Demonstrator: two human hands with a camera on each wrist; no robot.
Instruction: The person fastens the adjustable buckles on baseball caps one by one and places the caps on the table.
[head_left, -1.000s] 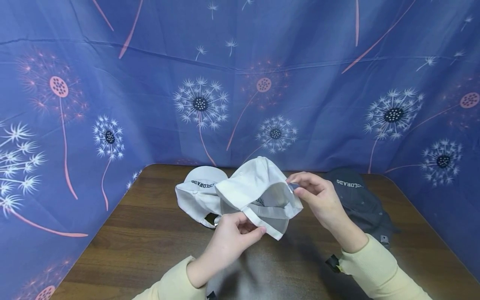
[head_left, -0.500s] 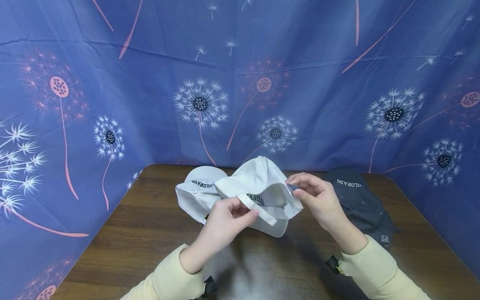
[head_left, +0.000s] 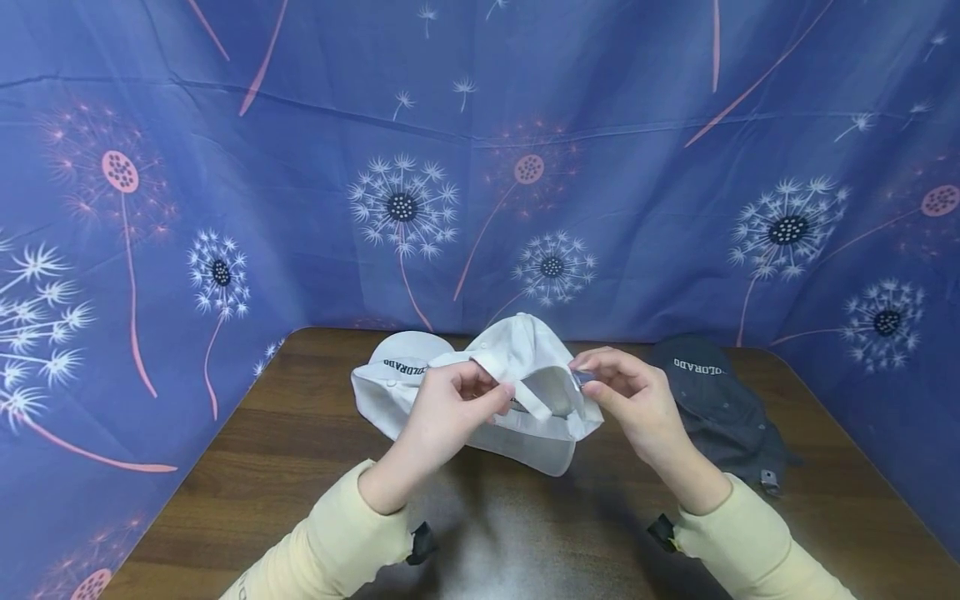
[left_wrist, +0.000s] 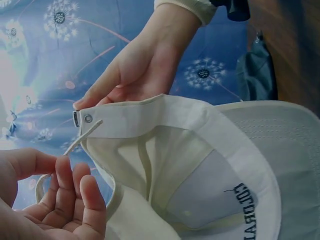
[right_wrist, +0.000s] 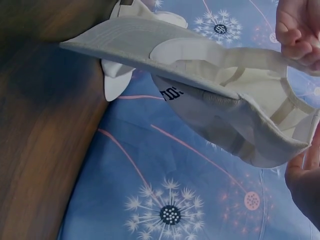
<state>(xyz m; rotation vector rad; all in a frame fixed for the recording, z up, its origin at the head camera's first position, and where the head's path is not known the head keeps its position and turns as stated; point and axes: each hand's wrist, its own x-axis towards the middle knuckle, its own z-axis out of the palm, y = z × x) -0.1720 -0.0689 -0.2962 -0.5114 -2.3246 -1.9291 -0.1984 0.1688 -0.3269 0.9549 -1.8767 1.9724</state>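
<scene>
A white baseball cap [head_left: 521, 346] is held up between my two hands, its hollow inside turned toward me and its brim [head_left: 536, 446] low. My left hand [head_left: 450, 408] pinches the loose back strap [head_left: 534, 402] between thumb and fingers. With thumb and fingertips, my right hand [head_left: 637, 396] grips the cap's other back edge at the metal buckle [left_wrist: 76, 119]. In the left wrist view the strap's free end [left_wrist: 92, 129] crosses in front of the band near that buckle. Dark lettering [left_wrist: 246, 210] shows inside the crown.
Another white cap [head_left: 386, 392] lettered COLORADO lies behind the held one, to the left on the brown wooden table [head_left: 255, 467]. A dark grey cap [head_left: 712, 408] rests at the right. Blue dandelion-print cloth [head_left: 465, 167] hangs behind.
My left hand has moved up, lifting the strap from the cap's lower side across its opening toward the buckle side. The right hand stays nearly in place, gripping the edge.
</scene>
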